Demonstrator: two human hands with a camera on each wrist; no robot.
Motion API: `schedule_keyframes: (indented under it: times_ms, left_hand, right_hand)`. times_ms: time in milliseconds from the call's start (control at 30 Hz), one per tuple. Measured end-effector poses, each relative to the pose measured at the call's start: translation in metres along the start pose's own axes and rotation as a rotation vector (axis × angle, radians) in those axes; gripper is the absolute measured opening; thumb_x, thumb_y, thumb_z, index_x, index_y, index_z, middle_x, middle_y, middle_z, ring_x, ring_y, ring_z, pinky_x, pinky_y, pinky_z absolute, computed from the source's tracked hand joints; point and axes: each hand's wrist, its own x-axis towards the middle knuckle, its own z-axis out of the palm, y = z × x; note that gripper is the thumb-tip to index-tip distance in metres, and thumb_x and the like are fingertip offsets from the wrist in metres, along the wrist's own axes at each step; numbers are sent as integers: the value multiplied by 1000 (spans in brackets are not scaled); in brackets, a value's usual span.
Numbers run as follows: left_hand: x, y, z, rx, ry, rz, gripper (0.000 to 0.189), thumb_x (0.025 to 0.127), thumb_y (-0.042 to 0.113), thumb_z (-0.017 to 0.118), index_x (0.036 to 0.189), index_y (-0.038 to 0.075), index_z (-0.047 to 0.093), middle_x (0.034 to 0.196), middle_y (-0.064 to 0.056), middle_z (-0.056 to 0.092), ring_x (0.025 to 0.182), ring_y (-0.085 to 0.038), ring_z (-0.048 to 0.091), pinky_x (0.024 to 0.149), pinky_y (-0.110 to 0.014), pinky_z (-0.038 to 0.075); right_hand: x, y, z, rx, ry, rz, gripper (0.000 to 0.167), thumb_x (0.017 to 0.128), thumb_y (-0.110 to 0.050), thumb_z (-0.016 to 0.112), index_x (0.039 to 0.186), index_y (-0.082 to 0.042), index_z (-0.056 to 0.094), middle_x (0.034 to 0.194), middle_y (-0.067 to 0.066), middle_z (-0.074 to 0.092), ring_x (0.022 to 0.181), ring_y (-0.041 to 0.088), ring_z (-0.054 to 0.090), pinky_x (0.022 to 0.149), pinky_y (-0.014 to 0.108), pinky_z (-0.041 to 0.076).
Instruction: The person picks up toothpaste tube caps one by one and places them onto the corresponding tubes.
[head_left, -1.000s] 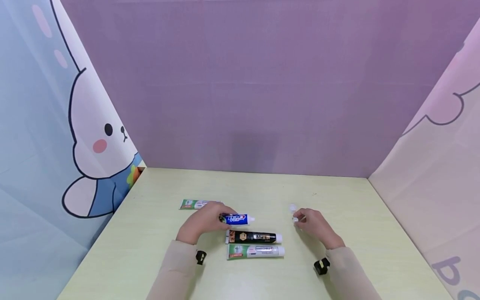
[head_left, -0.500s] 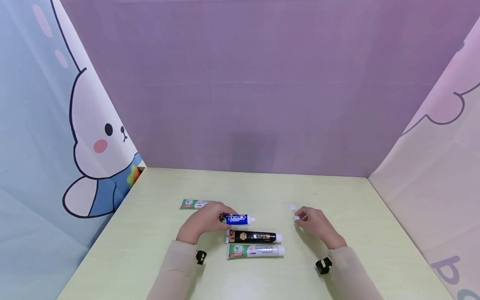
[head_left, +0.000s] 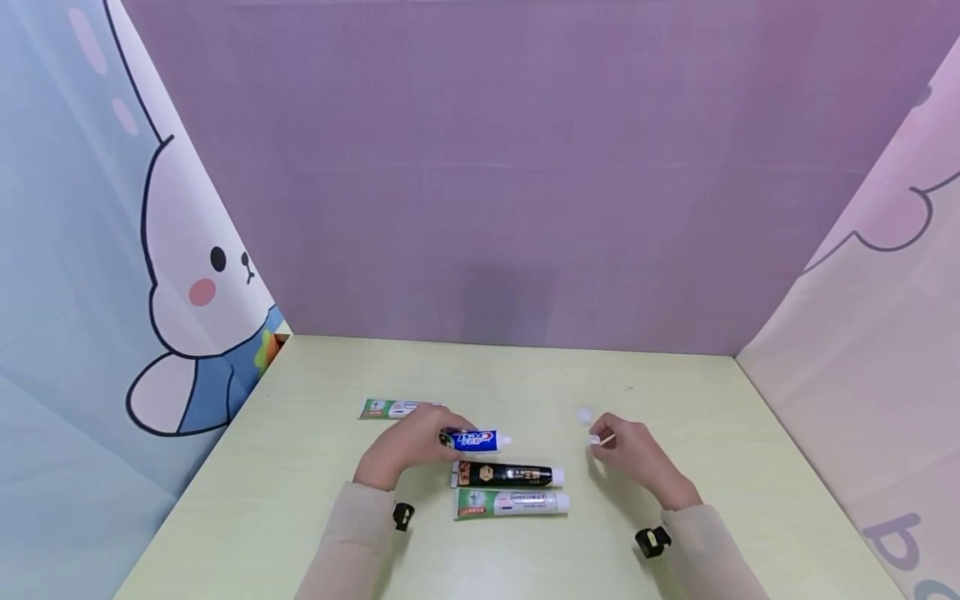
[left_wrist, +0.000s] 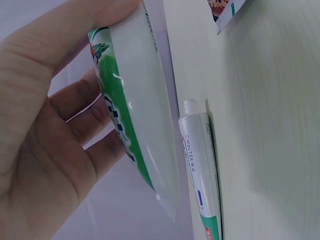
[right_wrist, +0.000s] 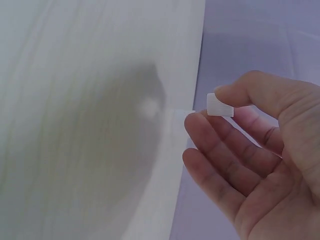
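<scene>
My left hand (head_left: 408,446) grips a blue toothpaste tube (head_left: 474,440) by its rear part, with the bare white nozzle pointing right. In the left wrist view, the thumb lies on the tube's end (left_wrist: 145,100), and its white and green back shows. To the right, my right hand (head_left: 632,450) pinches a small ribbed white cap (right_wrist: 219,105) between thumb and index finger; the other fingers are loosely bent. The cap is held apart from the tube. Another pale cap (head_left: 585,415) lies on the table just beyond the right fingertips.
A black tube (head_left: 506,475) and a green and white tube (head_left: 512,503), both with white caps, lie side by side nearest the person. Behind the left hand lies another green and white tube (head_left: 386,408), its narrow nozzle (left_wrist: 190,106) bare. A purple backdrop (head_left: 495,183) borders the table.
My right hand has shifted slightly to the right, and the cap in its fingers has turned a little. The left hand and the blue tube have stayed almost still.
</scene>
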Motion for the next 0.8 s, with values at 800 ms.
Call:
schedule_keyframes:
  times_ms: [800]
  left_hand:
    - [4, 2, 6, -35, -16, -9, 34, 84, 23, 83, 117, 21, 77, 111, 11, 71, 101, -7, 64, 90, -30, 52]
  right_hand:
    - [-2, -25, 5, 50, -16, -166, 16, 90, -9, 74, 105, -6, 70, 96, -3, 68, 79, 13, 65, 68, 26, 55]
